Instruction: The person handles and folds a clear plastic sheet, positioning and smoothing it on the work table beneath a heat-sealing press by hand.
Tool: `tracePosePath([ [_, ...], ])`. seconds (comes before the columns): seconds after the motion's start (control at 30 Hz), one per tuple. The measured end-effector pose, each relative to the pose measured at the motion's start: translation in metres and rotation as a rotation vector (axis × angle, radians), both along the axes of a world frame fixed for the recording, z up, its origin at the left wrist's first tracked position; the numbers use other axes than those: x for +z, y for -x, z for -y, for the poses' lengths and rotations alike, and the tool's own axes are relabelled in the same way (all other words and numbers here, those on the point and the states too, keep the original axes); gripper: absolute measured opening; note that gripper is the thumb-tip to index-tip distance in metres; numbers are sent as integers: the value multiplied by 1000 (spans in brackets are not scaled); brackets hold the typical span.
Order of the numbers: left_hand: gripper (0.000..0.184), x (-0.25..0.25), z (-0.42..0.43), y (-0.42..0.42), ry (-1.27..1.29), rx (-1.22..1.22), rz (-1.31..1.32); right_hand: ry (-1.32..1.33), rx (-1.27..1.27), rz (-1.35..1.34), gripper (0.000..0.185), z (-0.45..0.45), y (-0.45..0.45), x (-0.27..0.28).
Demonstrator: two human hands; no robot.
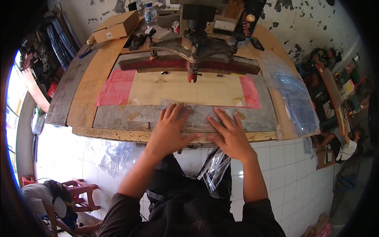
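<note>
- Desk [87,94]: wooden boards around a scuffed grey plate [114,118], front edge worn.
- Room: white tile floor [278,168], flaking painted wall [280,10], bright opening at far left.
- Count on desk: one press head [193,47] above a red-faced bar [158,65], one cream sheet [185,90], two pink pieces [114,89] at its ends, one carton [115,27], one water bottle [150,15], one pile of bluish plastic [296,98] at right.
- Other people: one person lower left [41,197], two at right [323,57].
- Clear film [191,106]: on the plate by the cream sheet's near edge, at the left fingertips. See-through, glossy, outline hard to read.
- Left hand [167,128]: palm down over film and plate, fingers [169,112] slightly spread, no grip visible.
- Right hand [230,135]: on the plate, fingers fanned wider, pinching nothing visible.
- Bunched clear plastic [216,168] over the lap.
</note>
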State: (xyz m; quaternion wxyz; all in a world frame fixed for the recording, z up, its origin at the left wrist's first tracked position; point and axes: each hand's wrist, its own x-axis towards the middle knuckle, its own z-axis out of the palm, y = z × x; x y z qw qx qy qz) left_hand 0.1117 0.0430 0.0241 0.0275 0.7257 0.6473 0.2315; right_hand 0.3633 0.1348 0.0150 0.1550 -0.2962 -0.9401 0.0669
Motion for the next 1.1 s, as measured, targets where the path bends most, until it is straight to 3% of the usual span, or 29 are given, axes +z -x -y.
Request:
tracePosePath([
  [0.27,86,-11,11,11,5,-9,111,218,53,-124,49,-13,-18,6],
  [0.33,86,-12,11,12,-3,-14,120,417,-78,-503,44,-22,-33,6],
  [0.37,86,-11,12,12,-8,-13,121,412,-75,-501,44,-23,-38,6],
  [0.43,85,-12,13,11,-32,-23,125,-98,-330,-351,41,-20,-49,5],
  [0.5,84,-13,13,10,-47,-22,123,-232,-294,-257,38,-24,-63,-5],
  [0.57,83,-14,13,9,-59,-26,119,183,-222,-475,35,-21,-69,-10],
  [0.7,82,-14,16,5,-103,-41,105,431,-245,-651,33,0,-70,-1],
  [0.77,81,-13,20,1,-129,-52,106,691,-196,-989,30,16,-66,12],
  [0.9,87,1,40,-14,-252,-98,161,689,-145,-1108,28,37,-79,27],
  [0.97,90,9,52,-22,-266,-125,208,409,-192,-1346,28,37,-89,35],
  [1.1,81,14,72,-34,-398,-185,267,269,-378,-1548,28,38,-102,64],
])
